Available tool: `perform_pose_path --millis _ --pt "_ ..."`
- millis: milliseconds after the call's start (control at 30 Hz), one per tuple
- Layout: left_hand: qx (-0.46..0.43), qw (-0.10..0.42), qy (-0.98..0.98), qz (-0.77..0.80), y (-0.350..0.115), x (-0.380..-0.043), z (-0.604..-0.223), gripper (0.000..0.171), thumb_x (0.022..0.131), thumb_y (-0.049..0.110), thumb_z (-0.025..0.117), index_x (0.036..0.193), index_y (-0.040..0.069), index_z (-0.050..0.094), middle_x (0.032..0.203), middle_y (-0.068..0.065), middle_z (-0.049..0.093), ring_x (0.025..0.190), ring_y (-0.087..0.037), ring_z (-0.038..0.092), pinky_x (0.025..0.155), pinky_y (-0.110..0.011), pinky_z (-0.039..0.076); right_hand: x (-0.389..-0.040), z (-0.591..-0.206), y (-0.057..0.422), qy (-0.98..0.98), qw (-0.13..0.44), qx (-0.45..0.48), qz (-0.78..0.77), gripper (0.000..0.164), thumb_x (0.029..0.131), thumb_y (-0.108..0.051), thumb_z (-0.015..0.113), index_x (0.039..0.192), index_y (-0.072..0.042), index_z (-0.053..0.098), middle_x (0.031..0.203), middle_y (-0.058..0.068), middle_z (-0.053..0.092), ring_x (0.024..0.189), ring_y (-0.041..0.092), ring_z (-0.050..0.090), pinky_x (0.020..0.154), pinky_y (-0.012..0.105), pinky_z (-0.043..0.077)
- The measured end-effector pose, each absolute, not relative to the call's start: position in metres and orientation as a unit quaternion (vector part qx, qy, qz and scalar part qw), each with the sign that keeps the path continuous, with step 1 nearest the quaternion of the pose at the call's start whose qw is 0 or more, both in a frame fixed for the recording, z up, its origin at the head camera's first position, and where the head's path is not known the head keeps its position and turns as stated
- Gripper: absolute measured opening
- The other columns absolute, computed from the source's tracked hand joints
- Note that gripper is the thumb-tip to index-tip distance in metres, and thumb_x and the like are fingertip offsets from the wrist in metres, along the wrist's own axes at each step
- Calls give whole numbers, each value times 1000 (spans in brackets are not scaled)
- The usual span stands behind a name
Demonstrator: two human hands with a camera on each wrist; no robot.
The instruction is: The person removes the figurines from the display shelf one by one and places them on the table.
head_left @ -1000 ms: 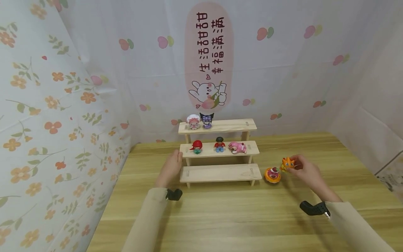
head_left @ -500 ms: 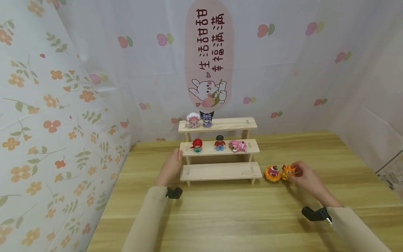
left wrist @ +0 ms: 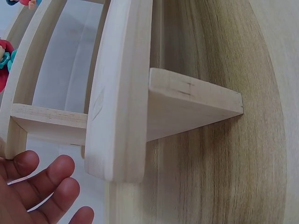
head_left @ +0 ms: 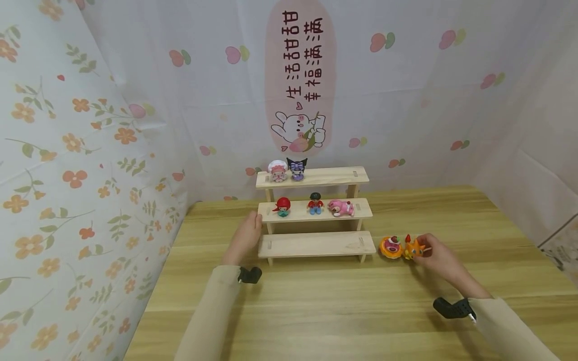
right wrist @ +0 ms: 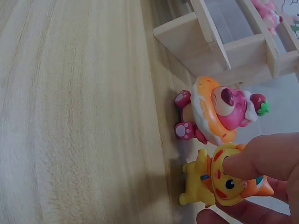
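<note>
My right hand [head_left: 440, 258] pinches a yellow toy figurine in an orange hood [head_left: 413, 249], thumb over its face in the right wrist view. Its feet are at the tabletop, close beside a pink bear figurine in an orange doughnut ring [right wrist: 217, 109]. My left hand [head_left: 246, 235] rests at the left end of the middle tier of a three-step wooden display shelf [head_left: 316, 244]. In the left wrist view its fingers [left wrist: 60, 169] are loosely bent, and one fingertip touches the board's end; the thumb is mostly hidden.
The top tier carries a white-capped pink figurine [head_left: 278, 172] and a purple-and-black figurine [head_left: 297, 170]. On the middle tier are a red-haired figurine [head_left: 283, 206], a figurine in a red jacket [head_left: 315, 204] and a lying pink bear figurine [head_left: 341, 207]. Patterned cloth [head_left: 217, 100] hangs behind and left.
The right hand has brought the orange-hooded figurine down beside the doughnut bear, then turned it slightly. The left hand stays at the shelf.
</note>
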State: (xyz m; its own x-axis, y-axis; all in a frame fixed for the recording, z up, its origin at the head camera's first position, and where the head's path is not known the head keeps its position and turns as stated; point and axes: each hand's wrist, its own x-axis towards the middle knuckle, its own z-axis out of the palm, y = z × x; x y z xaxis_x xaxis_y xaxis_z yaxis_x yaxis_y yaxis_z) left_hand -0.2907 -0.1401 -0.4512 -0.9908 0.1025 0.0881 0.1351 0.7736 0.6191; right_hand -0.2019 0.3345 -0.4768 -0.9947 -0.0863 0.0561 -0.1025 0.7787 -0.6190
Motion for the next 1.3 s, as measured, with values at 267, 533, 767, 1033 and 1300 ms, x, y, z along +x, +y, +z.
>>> perform_pose_path --millis 267,533,767,1033,1300 --pt "-58 22 -943 -328 -141 -290 -450 28 105 24 31 100 3 48 81 -9 51 74 -24 49 70 -39 44 -202 -467 333 -940 -6 72 334 58 82 -8 70 128 13 41 112 37 52 92 43 60 72 47 52" --pt "-61 22 -940 -334 -142 -291 -451 28 105 25 30 98 4 48 79 -8 48 72 -22 48 65 -35 42 -209 -449 327 -944 0 84 320 61 84 -12 70 133 10 40 117 35 51 97 44 56 73 48 51" --pt "-61 10 -938 -340 -140 -288 -447 29 106 27 29 99 6 47 78 -7 47 70 -21 47 62 -33 41 -217 -429 315 -950 19 81 302 58 90 -19 64 136 7 40 124 33 49 106 47 51 83 57 45" --pt "-60 11 -939 -338 -139 -288 -447 28 106 27 29 99 6 46 76 -6 45 68 -21 46 61 -33 39 -234 -400 287 -949 17 82 304 59 94 -34 59 139 2 40 131 28 49 118 45 45 93 61 36" --pt "-63 11 -938 -342 -141 -288 -449 29 106 26 29 100 5 48 79 -8 50 70 -21 48 64 -34 41 -259 -377 255 -943 30 112 311 52 94 -27 60 136 -2 45 130 24 52 120 43 46 95 61 37"
